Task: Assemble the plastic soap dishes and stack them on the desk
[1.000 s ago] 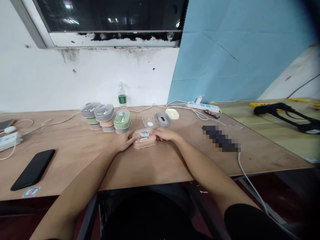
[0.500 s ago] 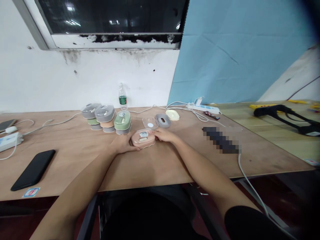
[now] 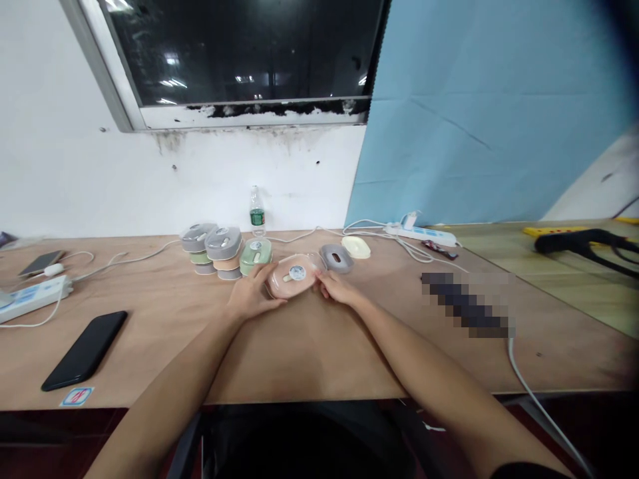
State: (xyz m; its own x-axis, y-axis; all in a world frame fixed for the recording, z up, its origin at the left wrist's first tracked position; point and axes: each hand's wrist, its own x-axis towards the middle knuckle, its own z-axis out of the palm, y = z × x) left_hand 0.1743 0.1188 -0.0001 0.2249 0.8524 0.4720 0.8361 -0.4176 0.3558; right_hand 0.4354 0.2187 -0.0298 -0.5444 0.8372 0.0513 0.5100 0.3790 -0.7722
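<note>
Between my two hands is a pink soap box [image 3: 295,278] with a clear cover and a round printed label, its top tipped toward me. My left hand [image 3: 253,295] wraps its left end, thumb along the near side. The fingers of my right hand [image 3: 337,286] pinch its right end. Just beyond lie a grey slotted insert [image 3: 337,258] and a cream dish [image 3: 356,247]. A loose clear cover behind the pink box is mostly hidden. To the left stand stacks of similar boxes, topped by a grey box [image 3: 198,237], another grey box [image 3: 223,243] and a green box [image 3: 256,253].
A plastic bottle [image 3: 257,213] stands by the wall. White power strips [image 3: 424,233] and cables run along the back and left. A black phone [image 3: 86,349] lies front left; a pixelated dark object [image 3: 466,306] lies right. The wooden table [image 3: 299,359] ends in front of me.
Both hands have turned and tipped the pink box, so its top faces me more and the label sits further right. The camera view has shifted, moving the scene lower and to the right.
</note>
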